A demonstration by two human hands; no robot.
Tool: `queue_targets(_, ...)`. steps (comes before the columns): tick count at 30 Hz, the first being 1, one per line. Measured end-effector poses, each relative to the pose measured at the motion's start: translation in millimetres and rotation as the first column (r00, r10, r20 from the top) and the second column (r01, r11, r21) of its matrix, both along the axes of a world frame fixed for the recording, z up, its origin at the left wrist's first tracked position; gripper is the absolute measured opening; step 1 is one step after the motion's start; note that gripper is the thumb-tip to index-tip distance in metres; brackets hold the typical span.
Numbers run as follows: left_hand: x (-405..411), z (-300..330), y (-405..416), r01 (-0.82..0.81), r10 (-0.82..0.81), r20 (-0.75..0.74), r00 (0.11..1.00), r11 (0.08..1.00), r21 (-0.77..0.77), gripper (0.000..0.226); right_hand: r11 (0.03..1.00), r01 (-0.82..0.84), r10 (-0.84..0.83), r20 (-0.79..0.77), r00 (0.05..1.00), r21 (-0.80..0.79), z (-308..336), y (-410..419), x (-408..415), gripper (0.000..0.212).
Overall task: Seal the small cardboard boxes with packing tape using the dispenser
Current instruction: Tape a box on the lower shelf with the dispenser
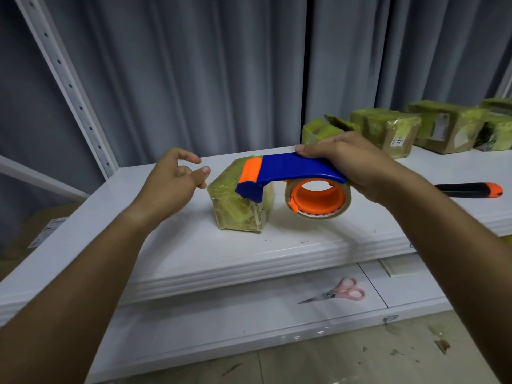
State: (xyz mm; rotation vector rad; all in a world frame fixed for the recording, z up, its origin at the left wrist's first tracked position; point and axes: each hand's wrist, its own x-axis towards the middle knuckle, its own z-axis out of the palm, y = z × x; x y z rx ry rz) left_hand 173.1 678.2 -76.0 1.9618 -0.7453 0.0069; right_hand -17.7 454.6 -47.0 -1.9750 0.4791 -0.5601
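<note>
The dispenser (288, 173) hides the box's (238, 206) top; rightmost wrapped boxes (498, 126) cut off.

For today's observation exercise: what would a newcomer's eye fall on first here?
The blue and orange plastic tape dispenser, gripped by the right hand, its front end over the small tape-wrapped yellowish cardboard box on the white shelf. The left hand hovers beside the box, holding nothing.

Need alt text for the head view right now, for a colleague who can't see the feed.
The right hand grips a blue and orange tape dispenser whose front end rests on a small tape-wrapped box on a white shelf. The left hand hovers beside the box, holding nothing. More wrapped boxes sit behind.
</note>
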Motion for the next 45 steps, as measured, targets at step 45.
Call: queue_targets(45,8.1,-58.2,-11.3,0.272,-0.153,0.398,0.905,0.926,-0.262,0.031,0.988,0.029,-0.023,-0.041,0.999,0.150,-18.0,-12.4,7.3,0.029)
